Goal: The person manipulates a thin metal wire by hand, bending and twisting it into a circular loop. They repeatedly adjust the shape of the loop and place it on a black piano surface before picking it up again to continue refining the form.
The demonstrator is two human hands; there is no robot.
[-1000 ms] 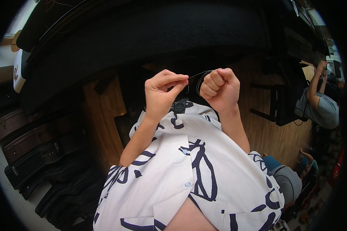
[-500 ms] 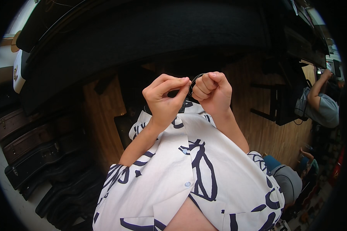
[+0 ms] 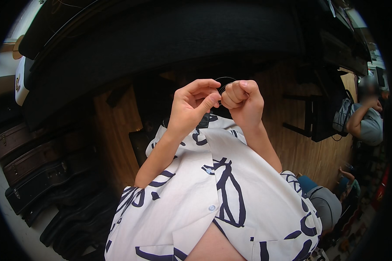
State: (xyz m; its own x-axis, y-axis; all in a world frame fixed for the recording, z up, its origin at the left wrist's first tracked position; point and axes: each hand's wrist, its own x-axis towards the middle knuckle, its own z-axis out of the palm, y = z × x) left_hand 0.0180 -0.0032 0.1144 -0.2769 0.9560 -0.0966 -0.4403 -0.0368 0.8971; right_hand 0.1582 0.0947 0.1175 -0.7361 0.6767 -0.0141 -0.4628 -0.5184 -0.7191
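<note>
In front of my shirt my two hands are raised side by side. My right hand (image 3: 244, 102) is closed in a fist around a coil of thin wire (image 3: 224, 78); its thin loops stick out on the left side of the fist. My left hand (image 3: 191, 102) is close beside it, fingers curled and the thumb apart from the index finger. The left thumb tip lies against or very near the right fist. I see nothing between the left fingers, though the wire's thin end is too fine to follow.
Ahead stretches a long black table (image 3: 174, 39). Dark instrument cases (image 3: 35, 169) stand in a row at the left. A black stool or chair frame (image 3: 307, 113) is on the wooden floor (image 3: 287, 150) to the right. Other people (image 3: 363, 124) sit at the far right.
My left hand has loosened from a pinch, its thumb and index finger parting, and moved slightly right toward the fist. The wire loop now stands out higher between the hands.
</note>
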